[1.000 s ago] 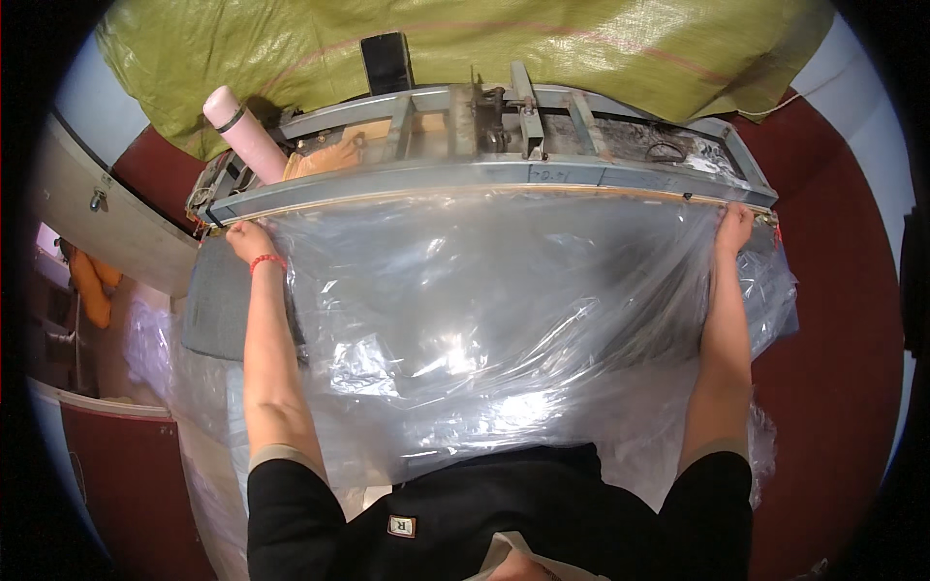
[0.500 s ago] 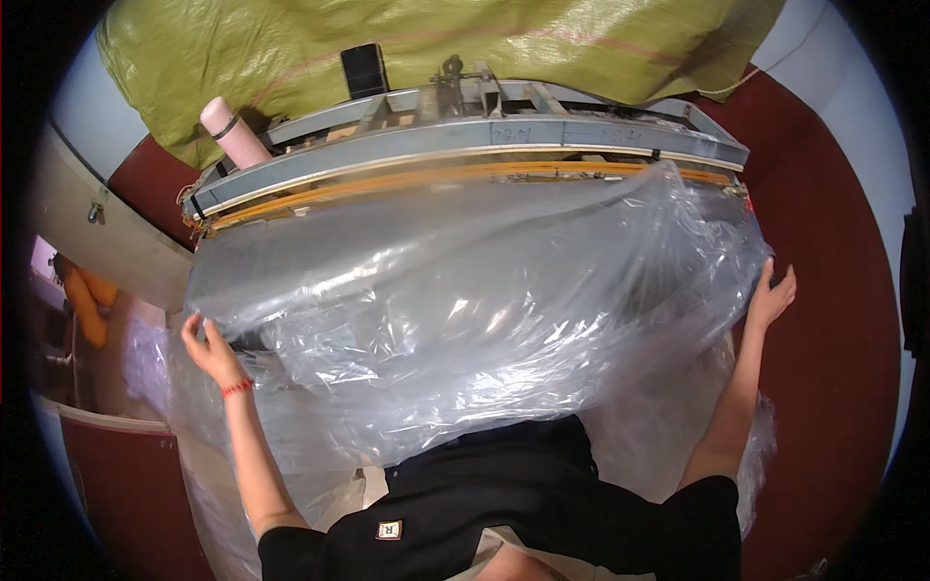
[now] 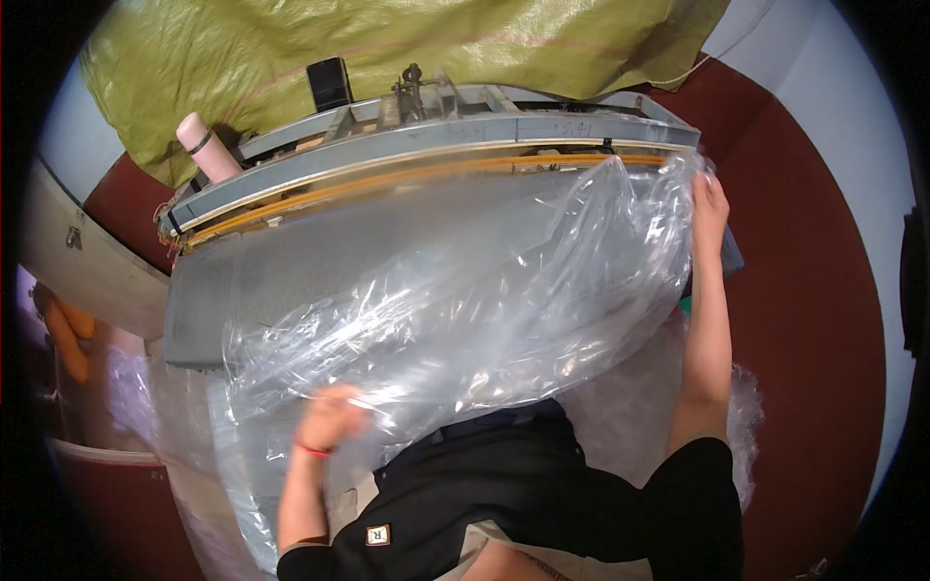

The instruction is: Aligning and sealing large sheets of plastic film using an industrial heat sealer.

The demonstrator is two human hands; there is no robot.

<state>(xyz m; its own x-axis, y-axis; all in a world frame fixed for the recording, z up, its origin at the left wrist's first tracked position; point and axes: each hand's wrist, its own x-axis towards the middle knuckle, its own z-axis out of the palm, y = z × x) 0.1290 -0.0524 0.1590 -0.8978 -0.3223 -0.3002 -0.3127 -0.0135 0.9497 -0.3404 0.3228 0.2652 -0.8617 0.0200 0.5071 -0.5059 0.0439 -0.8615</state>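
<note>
Sheeting (image 3: pixel 504 300), glossy, crinkled, matte grey tabletop (image 3: pixel 228 295)

Black short-sleeved top (image 3: pixel 581 494), beige collar (image 3: pixel 479 538), small pale square chest patch (image 3: pixel 378 535); thin red bracelet (image 3: pixel 312 451) by bare left hand (image 3: pixel 331 418); right hand (image 3: pixel 710 208) bare.

Yellow-green tarp (image 3: pixel 436 48) across the back, black slab (image 3: pixel 328 84) upright in front. Pink bottle (image 3: pixel 207 148) left of slab, tilted. Pale door (image 3: pixel 102 257) far left; orange thing (image 3: pixel 66 341) near it, too unclear to ID.
</note>
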